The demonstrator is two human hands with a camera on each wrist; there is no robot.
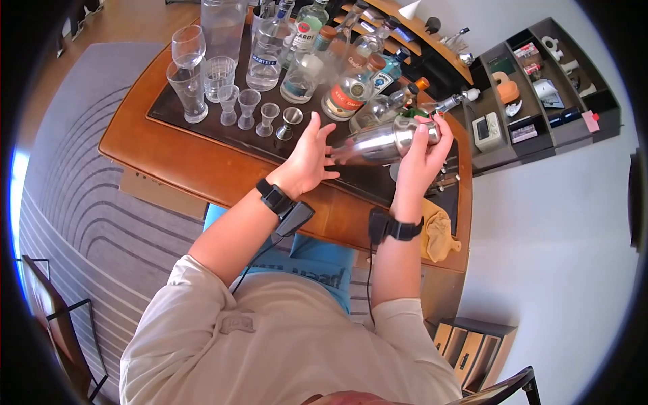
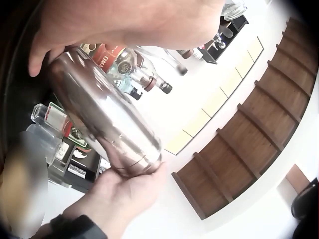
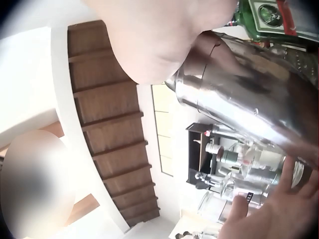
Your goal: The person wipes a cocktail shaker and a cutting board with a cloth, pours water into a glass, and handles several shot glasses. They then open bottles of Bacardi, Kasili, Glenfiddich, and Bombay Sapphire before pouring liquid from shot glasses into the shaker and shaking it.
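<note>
A shiny metal shaker (image 1: pixel 378 143) lies nearly level above the desk, its left end blurred. Round its capped right end curls the right hand (image 1: pixel 422 158); the left wrist view also has this hand (image 2: pixel 119 191) at the shaker's (image 2: pixel 104 112) lower end. With fingers spread, the left hand (image 1: pixel 305 162) is at the shaker's other end; whether it touches is unclear. In the right wrist view the left hand (image 3: pixel 274 211) is beside the shaker (image 3: pixel 249 97), thumb apart from the fingers. A small metal jigger (image 1: pixel 289 123) stands just beyond the left hand.
Several bottles, including a red-labelled one (image 1: pixel 347 98), stand behind the shaker. Small stemmed glasses (image 1: pixel 248 108) and a tall glass (image 1: pixel 187 94) are at the left of the brown desk (image 1: pixel 175 169). A yellow cloth (image 1: pixel 439 236) lies at the right edge, near a grey shelf unit (image 1: pixel 503 152).
</note>
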